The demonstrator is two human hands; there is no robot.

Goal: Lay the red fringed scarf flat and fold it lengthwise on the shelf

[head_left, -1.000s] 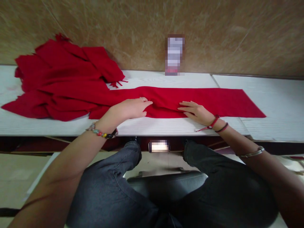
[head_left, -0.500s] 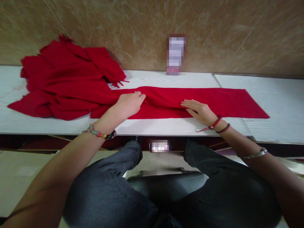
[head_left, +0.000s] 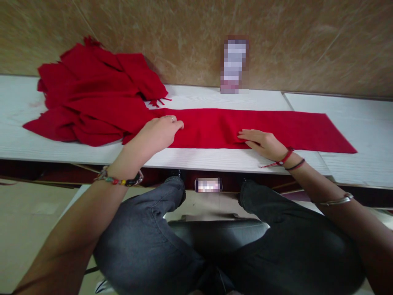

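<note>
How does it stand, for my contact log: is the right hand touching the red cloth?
Touching. In the head view, the right hand rests its fingers on the red cloth, which creases at their tips.

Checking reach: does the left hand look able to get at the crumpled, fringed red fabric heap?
Probably yes: the bare left hand rests on the long red cloth strip just beside the crumpled, fringed red fabric heap, and nothing visible stands between them.

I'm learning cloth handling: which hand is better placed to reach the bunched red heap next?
Probably the left hand: it rests on the red strip beside the bunched heap, while the right hand rests farther from the heap.
</note>
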